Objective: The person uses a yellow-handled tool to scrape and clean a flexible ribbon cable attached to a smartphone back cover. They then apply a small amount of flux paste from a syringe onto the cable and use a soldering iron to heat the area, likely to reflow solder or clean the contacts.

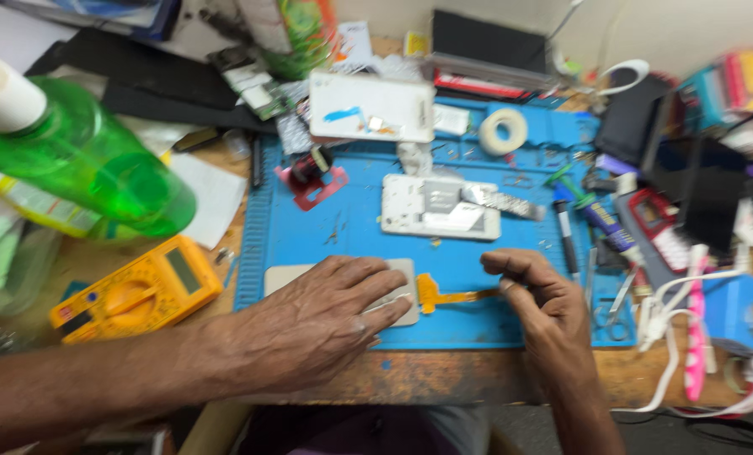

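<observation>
Both of my hands are low and close, over the front of the blue mat (343,227) on the worktop (444,375). My left hand (309,324) lies flat with the fingers spread, pressing down on a flat grey plate (288,275); that grip is wide and holds nothing, it just rests on top. An orange ribbon strip (444,295) sticks out from the right edge of the plate and lies on the mat. My right hand (541,307) has a narrow grip, with the fingertips (504,288) pinched on the far end of that strip. Just behind the plate and the strip lies an open white phone body (440,206) with shiny metal parts inside. Farther back are a white tray (371,105) with a blue smear and a roll of white tape (503,131). To my left sit a yellow meter (136,291) and a big green bottle (90,164). To my right lie pens, tweezers (621,295) and white cables (688,337).
</observation>
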